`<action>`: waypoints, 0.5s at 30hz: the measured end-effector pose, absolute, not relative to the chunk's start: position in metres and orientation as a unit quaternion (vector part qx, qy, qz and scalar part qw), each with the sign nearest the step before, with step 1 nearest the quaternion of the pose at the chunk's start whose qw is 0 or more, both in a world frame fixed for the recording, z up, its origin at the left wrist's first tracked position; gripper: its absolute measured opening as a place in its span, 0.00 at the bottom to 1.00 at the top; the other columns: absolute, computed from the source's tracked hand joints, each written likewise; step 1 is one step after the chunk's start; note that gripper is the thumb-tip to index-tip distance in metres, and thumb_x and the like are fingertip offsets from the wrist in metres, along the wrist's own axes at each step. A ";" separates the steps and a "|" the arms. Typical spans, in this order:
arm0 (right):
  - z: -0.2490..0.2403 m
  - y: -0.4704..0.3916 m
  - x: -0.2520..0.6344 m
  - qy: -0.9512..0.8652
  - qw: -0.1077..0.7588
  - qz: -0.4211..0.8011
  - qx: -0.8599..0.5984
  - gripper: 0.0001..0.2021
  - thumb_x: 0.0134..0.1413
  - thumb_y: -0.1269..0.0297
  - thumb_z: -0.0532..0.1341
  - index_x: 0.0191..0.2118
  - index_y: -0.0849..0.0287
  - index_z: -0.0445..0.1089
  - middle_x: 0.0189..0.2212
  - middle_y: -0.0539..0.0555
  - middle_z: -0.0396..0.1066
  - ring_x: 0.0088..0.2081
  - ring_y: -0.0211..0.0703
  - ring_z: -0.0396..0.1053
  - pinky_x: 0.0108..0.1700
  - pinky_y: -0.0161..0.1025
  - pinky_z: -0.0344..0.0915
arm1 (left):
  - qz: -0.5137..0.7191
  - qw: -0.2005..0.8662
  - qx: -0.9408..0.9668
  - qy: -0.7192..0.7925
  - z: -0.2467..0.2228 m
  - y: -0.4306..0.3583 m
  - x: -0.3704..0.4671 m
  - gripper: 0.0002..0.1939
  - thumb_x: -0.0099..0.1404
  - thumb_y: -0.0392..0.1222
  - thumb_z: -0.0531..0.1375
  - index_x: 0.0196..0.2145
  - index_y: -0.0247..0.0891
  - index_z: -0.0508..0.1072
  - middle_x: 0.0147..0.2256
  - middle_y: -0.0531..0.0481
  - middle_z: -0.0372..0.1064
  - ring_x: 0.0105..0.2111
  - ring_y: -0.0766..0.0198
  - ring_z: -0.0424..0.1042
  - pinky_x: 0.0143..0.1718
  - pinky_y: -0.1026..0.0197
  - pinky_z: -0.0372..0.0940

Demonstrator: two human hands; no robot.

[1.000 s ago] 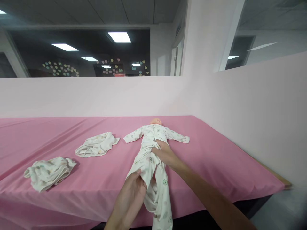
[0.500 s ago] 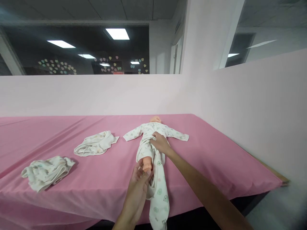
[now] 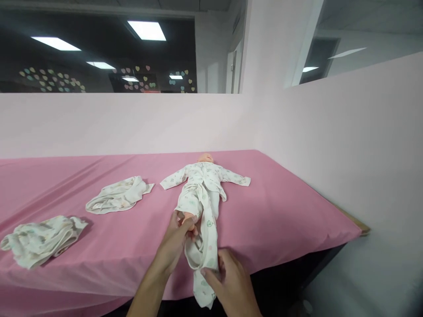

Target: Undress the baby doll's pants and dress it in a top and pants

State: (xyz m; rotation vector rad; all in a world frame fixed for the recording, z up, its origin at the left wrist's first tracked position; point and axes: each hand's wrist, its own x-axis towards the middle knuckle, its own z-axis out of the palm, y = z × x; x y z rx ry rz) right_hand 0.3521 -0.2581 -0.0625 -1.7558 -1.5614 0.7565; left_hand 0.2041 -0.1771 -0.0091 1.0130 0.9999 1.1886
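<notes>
Baby doll point(image 3: 201, 176) lies on its back on the pink tablecloth point(image 3: 280, 211), head toward the wall, arms spread in the sleeves of a printed white top. A pair of matching baby trousers point(image 3: 203, 237) is partly drawn up: one leg is bunched around the doll's thigh, and the loose leg trails toward the person and hangs over the table edge.

Left hand point(image 3: 176, 237) is closed around the doll's bare foot point(image 3: 190, 218), which pokes out of the bunched leg; fingers wrap it, thumb on top. Right hand point(image 3: 228, 277), just nearer the person than that grip, pinches the hanging trouser leg between thumb and fingertips at the table edge. It is clamped on the fabric, with the palm turned away from the camera.

Risks, as judged from this frame:
- Pulling on the hanging leg while the foot is held could drag the doll toward the edge, since nothing else anchors the body.
- The fabric looks twisted near the foot, and a further pull may tighten the twist rather than straighten the leg.
- If the pinch slips, the loose leg could drop off the table.

Away from the grip, to its left, lie two crumpled baby garments: one point(image 3: 117, 198) near the doll's arm, the other point(image 3: 38, 240) well apart, farther left.
</notes>
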 end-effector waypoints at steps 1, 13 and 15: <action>-0.069 -0.258 0.344 -0.589 0.334 0.302 -0.671 0.12 0.52 0.55 0.59 0.35 0.59 0.66 0.36 0.55 0.69 0.40 0.47 0.66 0.41 0.40 0.57 | 0.509 0.592 0.450 0.435 -0.005 -0.176 0.202 0.23 0.57 0.52 0.63 0.39 0.38 0.56 0.26 0.56 0.60 0.27 0.68 0.64 0.29 0.64 0.61; 0.002 -0.249 0.390 -0.417 0.546 0.513 -0.514 0.10 0.50 0.60 0.59 0.35 0.61 0.63 0.31 0.52 0.65 0.32 0.38 0.62 0.33 0.34 0.61 | 0.504 0.580 0.472 0.431 0.013 -0.169 0.175 0.22 0.62 0.58 0.59 0.37 0.38 0.57 0.27 0.55 0.58 0.26 0.68 0.64 0.30 0.60 0.64; 0.020 -0.248 0.389 -0.426 0.545 0.548 -0.470 0.10 0.50 0.61 0.60 0.36 0.61 0.64 0.30 0.51 0.63 0.31 0.36 0.61 0.33 0.34 0.61 | 0.500 0.581 0.477 0.430 0.014 -0.170 0.176 0.22 0.62 0.59 0.59 0.37 0.38 0.57 0.27 0.55 0.59 0.26 0.68 0.63 0.31 0.60 0.64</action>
